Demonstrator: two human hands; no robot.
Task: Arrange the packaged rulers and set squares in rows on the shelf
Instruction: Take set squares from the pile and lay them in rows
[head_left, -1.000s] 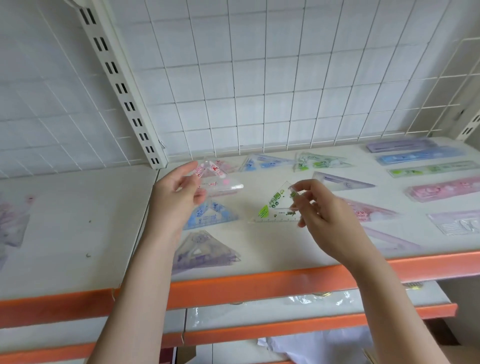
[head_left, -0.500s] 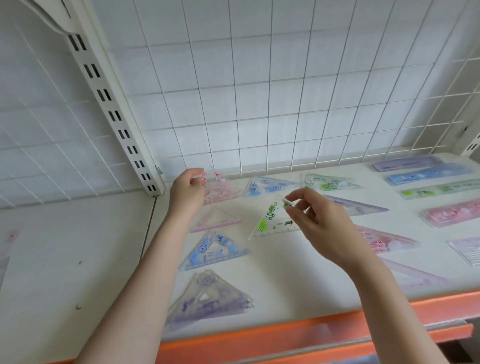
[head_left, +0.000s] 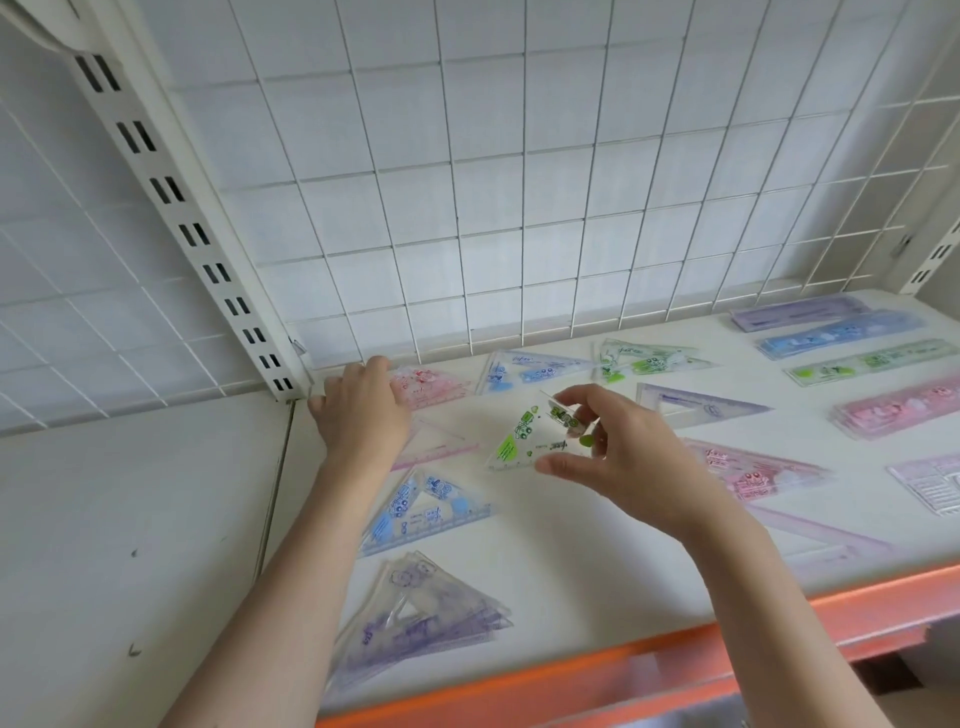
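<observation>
Our left hand (head_left: 363, 410) has reached to the pink set square (head_left: 428, 387) at eleven o'clock, fingers resting there, aligning it; our right hand (head_left: 618, 457) pinches the green set square (head_left: 535, 436), awaiting its row.

Bright, even, diffuse light; wide-angle view

Shadows are faint and soft, with no harsh glare. Straight lines of the wire grid (head_left: 467, 218) bow toward the edges, and the orange shelf edge (head_left: 649, 670) at the bottom looks smeared and soft.

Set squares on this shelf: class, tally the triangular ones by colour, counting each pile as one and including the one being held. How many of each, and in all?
Pink set squares: 3
Blue set squares: 2
Green set squares: 2, one held by the right hand
Purple set squares: 3
Total: 10
</observation>
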